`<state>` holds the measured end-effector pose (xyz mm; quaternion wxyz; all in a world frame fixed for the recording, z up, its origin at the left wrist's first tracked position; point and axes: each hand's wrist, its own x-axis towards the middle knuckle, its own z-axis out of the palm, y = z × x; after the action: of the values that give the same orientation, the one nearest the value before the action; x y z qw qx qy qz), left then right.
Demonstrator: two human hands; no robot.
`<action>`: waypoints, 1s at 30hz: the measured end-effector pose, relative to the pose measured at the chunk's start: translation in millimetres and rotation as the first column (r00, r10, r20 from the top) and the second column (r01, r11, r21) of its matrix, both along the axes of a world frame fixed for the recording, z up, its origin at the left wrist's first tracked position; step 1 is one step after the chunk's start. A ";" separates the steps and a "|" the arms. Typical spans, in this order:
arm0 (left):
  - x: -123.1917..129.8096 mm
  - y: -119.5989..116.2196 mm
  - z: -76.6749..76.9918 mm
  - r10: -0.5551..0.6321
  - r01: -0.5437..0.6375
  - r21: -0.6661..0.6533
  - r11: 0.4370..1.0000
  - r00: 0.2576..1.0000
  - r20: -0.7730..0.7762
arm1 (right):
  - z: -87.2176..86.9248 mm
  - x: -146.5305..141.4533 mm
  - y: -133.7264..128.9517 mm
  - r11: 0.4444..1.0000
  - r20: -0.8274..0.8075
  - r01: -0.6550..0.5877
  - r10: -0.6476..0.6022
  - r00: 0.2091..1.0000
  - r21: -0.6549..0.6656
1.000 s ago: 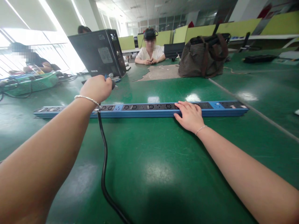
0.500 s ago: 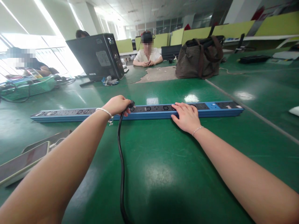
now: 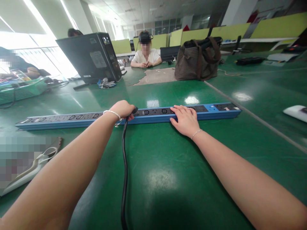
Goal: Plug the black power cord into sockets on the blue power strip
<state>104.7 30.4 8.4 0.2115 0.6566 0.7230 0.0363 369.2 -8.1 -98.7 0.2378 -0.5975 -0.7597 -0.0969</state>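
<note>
A long blue power strip with a row of black sockets lies across the green table in front of me. My left hand is closed on the plug of a black power cable, right at the strip's sockets near its middle. Fingers hide most of the plug, and I cannot tell whether it sits in a socket. From it the cable hangs over the strip's near side and runs down toward me. My right hand rests flat on the strip's top, further right, fingers spread and holding nothing.
Behind the strip stand a black computer case, a patterned glove and a brown striped bag. A green basket is at the far left, a white object at right. A person sits opposite.
The view has swung a little to the right, so most things sit further left. My left hand with the plug has shifted slightly right along the strip and lower. My right hand stays on the strip.
</note>
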 end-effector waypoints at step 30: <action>21.1 7.0 3.2 -0.154 0.187 0.026 0.982 0.874 -0.461 | 1.3 -0.8 -1.9 1.000 -0.019 -0.004 0.004 1.000 -0.003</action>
<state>125.8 37.4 11.7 0.0149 0.7148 0.6900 -0.1129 368.4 -10.0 -97.4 0.2444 -0.5973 -0.7586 -0.0898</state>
